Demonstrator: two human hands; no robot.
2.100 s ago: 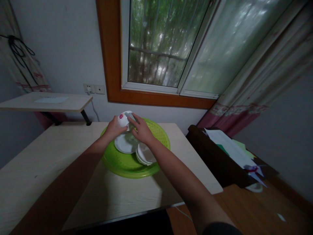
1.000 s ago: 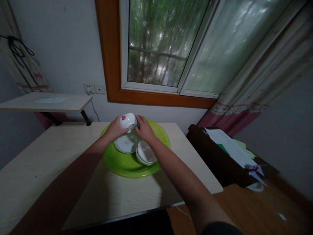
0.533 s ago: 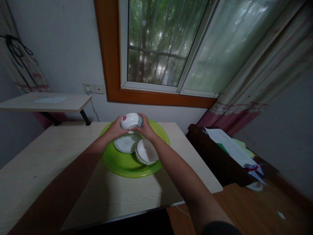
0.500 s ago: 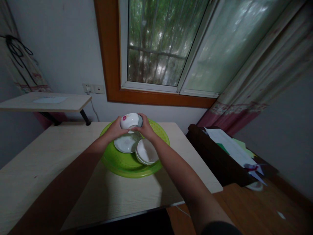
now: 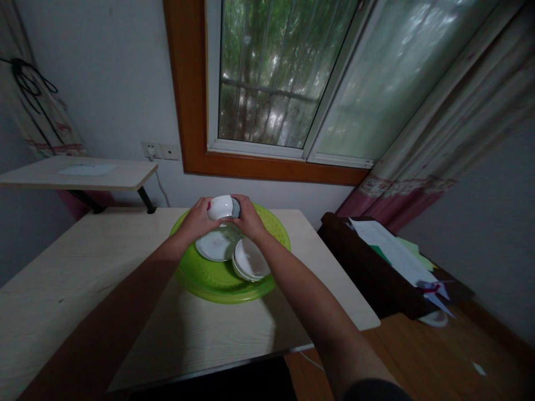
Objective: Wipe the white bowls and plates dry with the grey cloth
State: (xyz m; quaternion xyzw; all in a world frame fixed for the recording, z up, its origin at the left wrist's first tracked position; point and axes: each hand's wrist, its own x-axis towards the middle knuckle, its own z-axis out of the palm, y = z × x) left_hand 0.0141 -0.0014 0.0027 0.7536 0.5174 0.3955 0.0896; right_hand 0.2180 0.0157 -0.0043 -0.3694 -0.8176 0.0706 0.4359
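My left hand is closed round the left side of a white bowl with a small red flower mark, holding it above a round green basin. My right hand is closed on a small grey pad, pressed against the bowl's right side. In the basin, below the bowl, lies a white plate. Beside it on the right is a stack of small white dishes, tilted against the basin wall.
The basin stands on a light wooden table under a window. A narrow shelf and wall sockets are at the left. A dark cabinet with papers stands at the right by a curtain.
The bowl has been turned in my hands, so its flower mark has gone round to the left under my fingers. My right hand slid from the bowl's top to its right side.
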